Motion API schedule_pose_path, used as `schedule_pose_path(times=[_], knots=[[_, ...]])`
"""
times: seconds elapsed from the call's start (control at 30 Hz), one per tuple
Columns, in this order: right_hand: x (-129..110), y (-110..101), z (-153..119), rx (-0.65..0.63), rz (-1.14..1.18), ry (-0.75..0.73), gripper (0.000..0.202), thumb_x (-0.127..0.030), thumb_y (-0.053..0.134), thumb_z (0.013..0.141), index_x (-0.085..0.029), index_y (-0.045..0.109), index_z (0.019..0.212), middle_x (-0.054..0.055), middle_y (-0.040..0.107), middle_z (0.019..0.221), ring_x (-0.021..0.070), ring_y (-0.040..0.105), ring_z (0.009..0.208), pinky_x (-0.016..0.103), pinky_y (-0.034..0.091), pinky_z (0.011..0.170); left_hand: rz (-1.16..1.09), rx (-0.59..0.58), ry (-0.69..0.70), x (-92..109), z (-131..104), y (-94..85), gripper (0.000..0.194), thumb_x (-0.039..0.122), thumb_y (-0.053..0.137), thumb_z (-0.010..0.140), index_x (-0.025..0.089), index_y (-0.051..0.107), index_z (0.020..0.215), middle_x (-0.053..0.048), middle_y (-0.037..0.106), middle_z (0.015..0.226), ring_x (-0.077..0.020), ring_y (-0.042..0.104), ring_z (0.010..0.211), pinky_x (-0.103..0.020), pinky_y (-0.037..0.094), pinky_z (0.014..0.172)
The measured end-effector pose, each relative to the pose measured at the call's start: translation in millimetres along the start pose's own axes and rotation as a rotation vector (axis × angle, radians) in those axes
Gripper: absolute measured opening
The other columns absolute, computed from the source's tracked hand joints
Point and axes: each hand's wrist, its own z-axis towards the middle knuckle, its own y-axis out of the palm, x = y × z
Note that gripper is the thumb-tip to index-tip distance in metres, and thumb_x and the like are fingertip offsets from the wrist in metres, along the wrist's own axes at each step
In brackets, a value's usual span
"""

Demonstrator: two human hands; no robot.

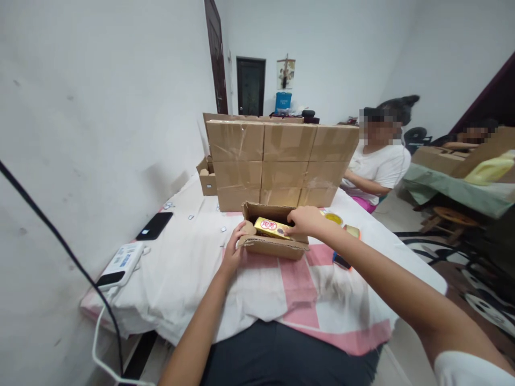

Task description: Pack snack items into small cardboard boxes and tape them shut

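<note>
An open cardboard box sits on the cloth-covered table in front of me. Inside it lies a yellow packet with a red round print. My left hand is at the box's left end, its fingers closed on the edge by a flap. My right hand reaches over the right side, fingers bent down at the right end of the yellow packet; the fingertips are partly hidden. Behind the box stands a wall of taped cardboard boxes.
A black phone and a white power bank lie at the left. A tape roll and a blue-black object are at the right. A smaller open carton stands back left. A person in white sits at the right.
</note>
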Motion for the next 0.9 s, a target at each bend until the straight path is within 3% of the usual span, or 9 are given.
schedule_pose_path(times=[0.1,0.17,0.37,0.63,0.9], knots=[[-8.4,1.6,5.6,-0.019,-0.028,0.025,0.053,-0.057,0.073,0.075,-0.019,0.077,0.112,0.019,0.076,0.11,0.0369,0.071,0.098,0.039,0.051,0.073,0.017,-0.005,-0.002,0.4,-0.4,-0.1,0.027,0.043,0.049,0.101,0.027,0.059,0.119,-0.012,0.045,0.157,-0.0303,0.041,0.147,-0.057,0.035,0.12],[-9.4,3.1,7.6,-0.047,-0.024,-0.012,0.05,-0.05,0.072,0.076,-0.018,0.076,0.114,0.02,0.075,0.111,0.037,0.072,0.097,0.04,0.052,0.073,0.025,-0.012,-0.007,1.7,0.2,0.4,0.026,0.042,0.049,0.101,0.026,0.059,0.119,-0.013,0.045,0.157,-0.0302,0.041,0.147,-0.058,0.035,0.12],[-13.2,6.6,9.2,-0.037,-0.016,-0.076,0.022,-0.025,0.063,0.08,-0.016,0.078,0.094,0.019,0.076,0.098,0.0325,0.073,0.086,0.035,0.048,0.067,0.031,-0.009,-0.036,7.9,0.5,0.4,0.022,0.036,0.052,0.1,0.025,0.06,0.117,-0.013,0.045,0.157,-0.0299,0.041,0.147,-0.057,0.036,0.119],[-1.9,17.3,22.2,0.037,0.066,-0.174,0.024,-0.021,0.054,0.088,-0.018,0.072,0.103,0.016,0.073,0.111,0.0305,0.07,0.096,0.033,0.045,0.072,0.03,0.003,-0.042,9.9,-1.8,-2.5,0.019,0.03,0.053,0.099,0.025,0.063,0.115,-0.011,0.049,0.154,-0.0289,0.043,0.146,-0.058,0.036,0.118],[3.9,17.4,40.6,-0.063,0.097,-0.165,0.022,-0.019,0.061,0.084,-0.015,0.065,0.105,0.017,0.072,0.108,0.0279,0.069,0.085,0.032,0.041,0.063,0.026,-0.005,-0.054,10.3,3.4,-2.1,0.019,0.029,0.051,0.099,0.025,0.063,0.114,-0.012,0.05,0.153,-0.0272,0.046,0.144,-0.054,0.044,0.113]])
